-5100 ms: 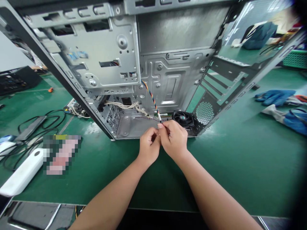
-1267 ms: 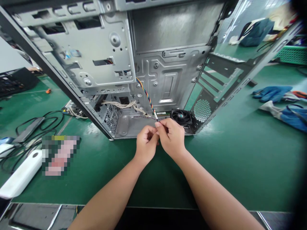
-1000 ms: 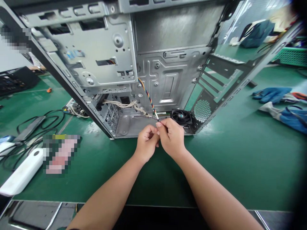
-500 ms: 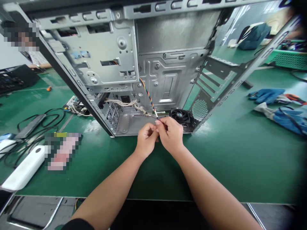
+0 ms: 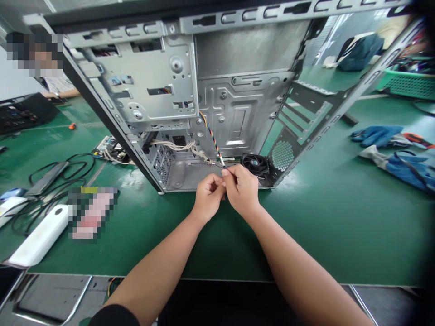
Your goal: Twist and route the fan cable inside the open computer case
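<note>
A metal computer case (image 5: 227,59) stands with its open side facing me. From behind its drive bay plate a multicoloured cable (image 5: 212,134) hangs down to a white plug (image 5: 222,160). My right hand (image 5: 242,188) is closed in a pinch at the cable's lower end, just below the plug. Touching it, my left hand (image 5: 208,194) is closed too, thumb and fingertips together; what lies between them is hidden. A thin dark wire also runs across the case floor towards my fingers. Behind my right hand sits a black fan (image 5: 254,164).
Pale cables (image 5: 176,146) lie inside the case. To the left are a circuit board (image 5: 110,149), black cords, a white device (image 5: 42,235) and a blurred-out packet. Blue gloves (image 5: 377,136) and a green basket (image 5: 406,83) lie right. Another person is at far left.
The view has shifted slightly, so the case and left-side objects sit a little further right. Both hands keep the same pinch at the cable end.
</note>
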A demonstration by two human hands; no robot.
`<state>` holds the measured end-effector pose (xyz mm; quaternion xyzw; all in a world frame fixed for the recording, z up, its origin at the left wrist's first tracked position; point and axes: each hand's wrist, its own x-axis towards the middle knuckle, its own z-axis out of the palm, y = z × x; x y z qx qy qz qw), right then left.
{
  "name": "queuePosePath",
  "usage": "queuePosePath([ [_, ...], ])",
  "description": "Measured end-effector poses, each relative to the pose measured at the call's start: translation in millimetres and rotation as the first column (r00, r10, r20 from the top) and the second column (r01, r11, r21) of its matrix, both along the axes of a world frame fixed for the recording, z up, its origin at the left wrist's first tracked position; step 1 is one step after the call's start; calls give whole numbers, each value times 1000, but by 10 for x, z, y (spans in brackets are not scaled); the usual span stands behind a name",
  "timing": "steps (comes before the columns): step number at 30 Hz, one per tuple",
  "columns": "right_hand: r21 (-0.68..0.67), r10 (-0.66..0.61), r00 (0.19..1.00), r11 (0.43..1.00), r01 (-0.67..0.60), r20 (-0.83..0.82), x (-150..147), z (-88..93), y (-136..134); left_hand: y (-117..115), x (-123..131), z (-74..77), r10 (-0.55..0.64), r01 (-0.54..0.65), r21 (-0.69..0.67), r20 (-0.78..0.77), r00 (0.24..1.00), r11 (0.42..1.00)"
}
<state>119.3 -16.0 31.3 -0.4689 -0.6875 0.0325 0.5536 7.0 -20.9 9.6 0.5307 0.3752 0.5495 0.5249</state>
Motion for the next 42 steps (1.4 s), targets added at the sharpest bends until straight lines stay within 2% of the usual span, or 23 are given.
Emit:
queuePosePath([
  [10, 23, -12, 1000, 1000, 12, 6, 1, 1, -11, -21, 7, 27, 41, -40, 23, -39, 998, 999],
  [22, -64, 66, 997, 996, -67, -32, 6, 17, -18, 6, -41, -39, -160, 178, -106, 166, 973, 978],
  [26, -76, 58, 996, 995, -63, -65, 9, 24, -21, 1, -39, -42, -111, 121, -85, 119, 987, 989],
  [30, -5, 24, 999, 1000, -25, -40, 8, 23, -26, -23, -33, -23, -12, 12, 27, -6, 1000, 1000],
  [35, 40, -8, 1000, 999, 9, -27, 7, 41, -35, -46, -34, 5, 114, -91, 163, -135, 984, 982],
  [38, 40, 1, 1000, 999, 0, -25, 10, 58, -43, -49, -31, 28, 100, -80, 148, -133, 986, 986],
  [42, 5, 15, 999, 1000, -15, -29, 17, 62, -51, -40, -23, 41, 0, 0, 12, -21, 1000, 1000],
])
